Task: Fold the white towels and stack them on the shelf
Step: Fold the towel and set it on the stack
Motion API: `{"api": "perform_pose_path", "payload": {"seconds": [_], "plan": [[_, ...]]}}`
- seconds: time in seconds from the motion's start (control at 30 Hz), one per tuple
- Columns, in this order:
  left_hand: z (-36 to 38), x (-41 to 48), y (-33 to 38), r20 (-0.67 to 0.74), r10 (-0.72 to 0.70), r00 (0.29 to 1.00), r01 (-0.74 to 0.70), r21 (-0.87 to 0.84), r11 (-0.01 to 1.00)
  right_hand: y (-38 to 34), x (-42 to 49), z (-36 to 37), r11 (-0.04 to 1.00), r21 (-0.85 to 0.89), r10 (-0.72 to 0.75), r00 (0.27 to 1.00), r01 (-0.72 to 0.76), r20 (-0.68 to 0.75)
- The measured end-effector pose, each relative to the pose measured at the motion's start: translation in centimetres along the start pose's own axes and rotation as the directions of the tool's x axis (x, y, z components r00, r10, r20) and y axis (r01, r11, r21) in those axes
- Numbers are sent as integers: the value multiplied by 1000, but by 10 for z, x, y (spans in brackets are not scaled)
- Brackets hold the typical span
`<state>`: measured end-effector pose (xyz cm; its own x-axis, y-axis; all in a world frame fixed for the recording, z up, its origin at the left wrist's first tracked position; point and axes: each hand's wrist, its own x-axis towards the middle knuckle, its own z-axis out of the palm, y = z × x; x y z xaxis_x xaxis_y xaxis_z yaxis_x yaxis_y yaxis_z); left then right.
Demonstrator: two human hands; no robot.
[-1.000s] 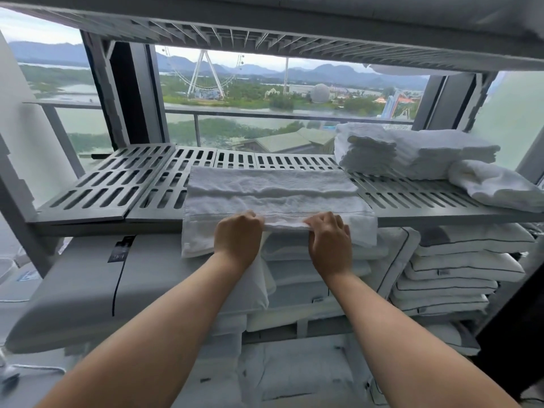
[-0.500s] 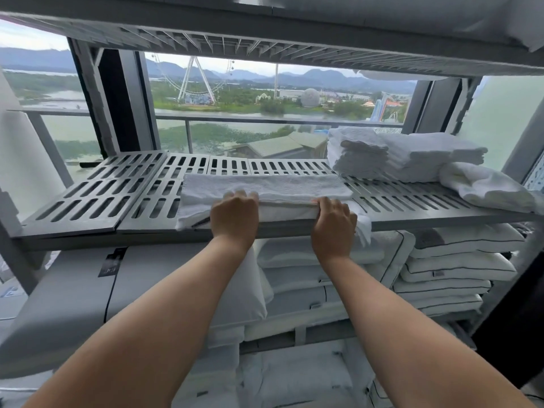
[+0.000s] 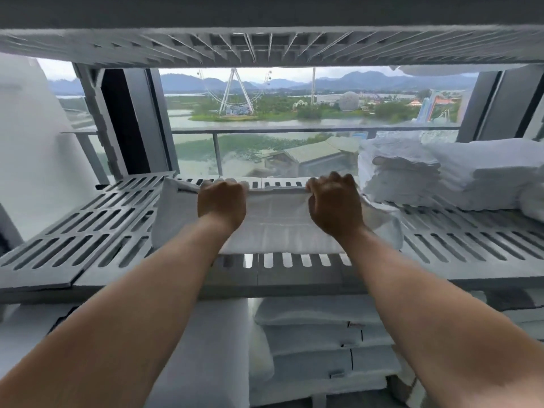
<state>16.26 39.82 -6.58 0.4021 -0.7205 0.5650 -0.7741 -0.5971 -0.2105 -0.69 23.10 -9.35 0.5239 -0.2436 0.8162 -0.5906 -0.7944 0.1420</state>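
A white towel lies folded over on the grey slatted shelf, in the middle of it. My left hand grips the towel's folded-over edge near the shelf's back. My right hand pinches the same edge a little to the right. Both hands have curled fingers with cloth in them. A stack of folded white towels stands on the shelf to the right, apart from the one I hold.
Another slatted shelf hangs close overhead. White pillows are piled on the level below. Behind the shelf is a window with a railing. A white curtain hangs at the left. More white linen sits at the far right.
Both hands have carried the towel's near edge from the shelf's front lip up and over to the back, laying the towel in half. The camera has moved closer and higher.
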Motion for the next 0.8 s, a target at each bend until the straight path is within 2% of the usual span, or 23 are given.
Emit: {"api": "perform_pose_path", "payload": {"seconds": [0.1,0.2,0.3,0.47,0.53,0.6,0.7,0.77,0.8], "plan": [[22,24,1,168,-23,986,25,-7,1000,11,13,32,993,46,-110,989,106,100],[45,35,4,339,-49,940,64,-35,997,13,21,59,991,21,-129,926,130,355],[63,37,4,403,-18,915,70,-114,991,11,24,78,1000,30,-14,816,-4,577],[68,49,-6,464,-4,886,144,-265,953,3,33,87,971,31,152,712,-237,685],[71,51,-9,433,55,900,99,-326,940,1,33,89,954,59,175,705,-294,688],[78,48,-12,420,114,900,64,-387,920,1,29,91,945,80,197,746,-318,636],[89,45,-15,373,109,921,65,-424,903,-3,22,91,964,50,225,897,-263,381],[95,43,-15,308,82,948,55,-411,910,-5,20,92,977,4,207,948,-215,243],[98,42,-15,275,59,960,63,-414,908,-5,20,93,979,-7,198,953,-202,231]]}}
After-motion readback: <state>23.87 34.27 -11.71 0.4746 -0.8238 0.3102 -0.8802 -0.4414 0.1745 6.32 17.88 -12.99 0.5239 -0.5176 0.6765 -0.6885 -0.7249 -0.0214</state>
